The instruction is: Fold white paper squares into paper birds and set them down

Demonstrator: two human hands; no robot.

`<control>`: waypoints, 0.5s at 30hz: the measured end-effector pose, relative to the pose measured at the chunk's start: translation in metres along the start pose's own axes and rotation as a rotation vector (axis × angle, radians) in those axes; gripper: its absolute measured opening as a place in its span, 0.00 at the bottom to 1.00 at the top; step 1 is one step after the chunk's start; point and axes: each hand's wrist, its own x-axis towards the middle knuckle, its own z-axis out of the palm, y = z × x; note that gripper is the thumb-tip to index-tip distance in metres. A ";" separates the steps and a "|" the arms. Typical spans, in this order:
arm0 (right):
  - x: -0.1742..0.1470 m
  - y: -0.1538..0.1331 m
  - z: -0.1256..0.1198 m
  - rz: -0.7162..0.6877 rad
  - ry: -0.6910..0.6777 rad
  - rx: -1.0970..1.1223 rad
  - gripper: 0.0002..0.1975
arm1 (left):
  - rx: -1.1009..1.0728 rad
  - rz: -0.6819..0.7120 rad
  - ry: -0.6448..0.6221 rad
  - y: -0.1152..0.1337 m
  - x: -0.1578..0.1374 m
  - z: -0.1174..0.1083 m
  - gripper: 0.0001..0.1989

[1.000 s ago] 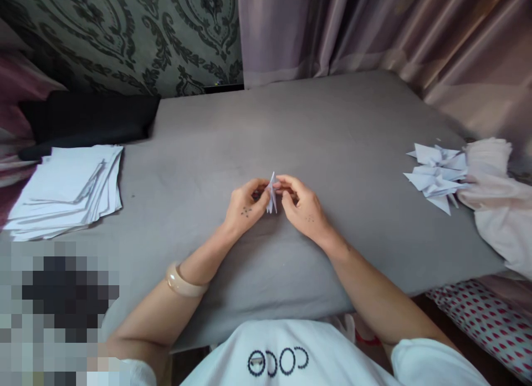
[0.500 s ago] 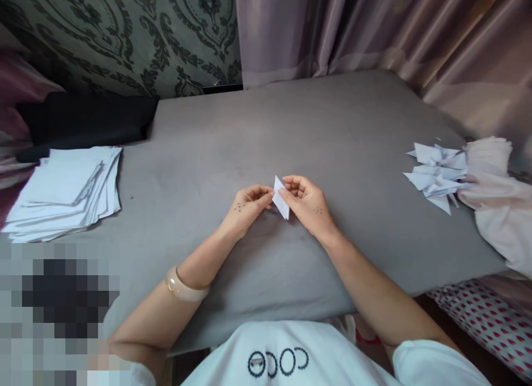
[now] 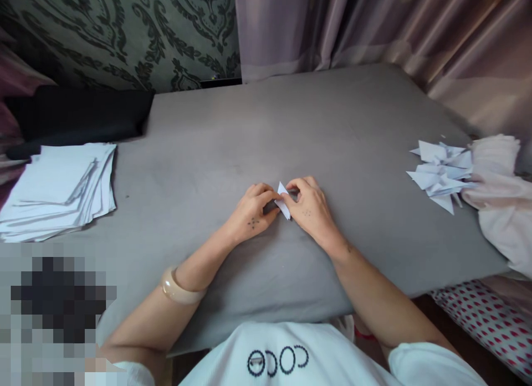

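Observation:
A small piece of folded white paper [image 3: 284,207], pointed at its top and bottom, is between my two hands over the middle of the grey-covered table [image 3: 249,131]. My left hand [image 3: 258,211] pinches its left side, thumb below and fingers above. From the right, my right hand [image 3: 308,206] grips the same paper, its thumb lying across the face and its fingers curled behind. The fingers hide part of the paper's middle.
A stack of white paper sheets [image 3: 62,186] lies at the left, in front of a folded black cloth [image 3: 83,114]. On the right are several folded white paper figures [image 3: 443,170] beside a pale bunched cloth [image 3: 499,209]. Curtains [image 3: 286,31] hang behind the table.
My left hand has rolled over so its fingers press on the paper from above. The right hand has closed further over it, and less of the paper shows.

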 end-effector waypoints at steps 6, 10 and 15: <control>0.001 0.013 -0.025 -0.159 -0.273 0.042 0.14 | 0.022 0.000 0.003 -0.002 0.000 -0.002 0.12; 0.002 0.017 -0.036 -0.161 -0.360 0.066 0.14 | 0.021 -0.011 0.001 -0.001 0.001 -0.004 0.13; 0.002 0.020 -0.036 -0.165 -0.375 0.087 0.14 | 0.013 -0.027 -0.002 0.002 0.002 -0.006 0.17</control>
